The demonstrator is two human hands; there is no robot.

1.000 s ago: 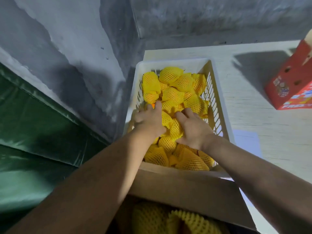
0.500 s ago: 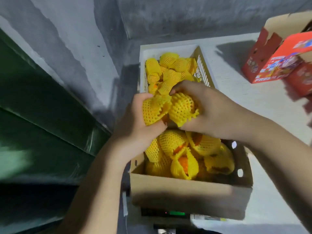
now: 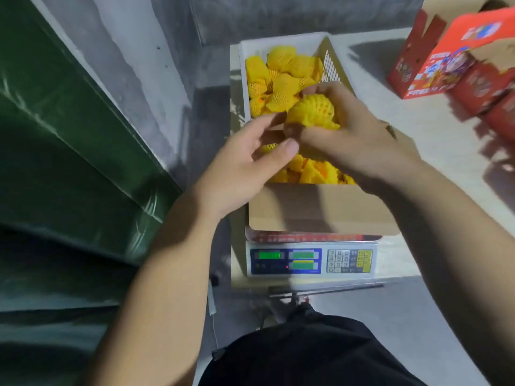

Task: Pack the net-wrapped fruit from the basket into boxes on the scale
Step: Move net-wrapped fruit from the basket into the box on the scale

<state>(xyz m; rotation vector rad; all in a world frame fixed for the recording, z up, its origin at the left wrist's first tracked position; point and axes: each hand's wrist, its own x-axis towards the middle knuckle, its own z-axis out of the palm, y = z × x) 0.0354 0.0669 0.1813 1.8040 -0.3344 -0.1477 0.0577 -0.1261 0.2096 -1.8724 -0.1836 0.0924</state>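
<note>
A white basket (image 3: pixel 242 65) at the back of the table holds several fruits in yellow nets (image 3: pixel 281 76). In front of it an open cardboard box (image 3: pixel 320 207) stands on the scale (image 3: pixel 312 260), with several net-wrapped fruits (image 3: pixel 312 171) inside. My right hand (image 3: pixel 359 146) grips one net-wrapped fruit (image 3: pixel 312 112) above the far end of the box. My left hand (image 3: pixel 248 165) hovers over the box's left side with its fingers loosely spread and its thumb near the right hand; I see nothing held in it.
Red printed gift boxes (image 3: pixel 446 57) stand at the right back of the pale table (image 3: pixel 390 51). A green tarpaulin (image 3: pixel 69 162) and a grey wall (image 3: pixel 125 51) lie to the left. The scale's displays glow green.
Both hands came back from the basket over the box. The left hand let go of its fruit and opened. The right hand still holds one. The view tilted down, showing the scale.
</note>
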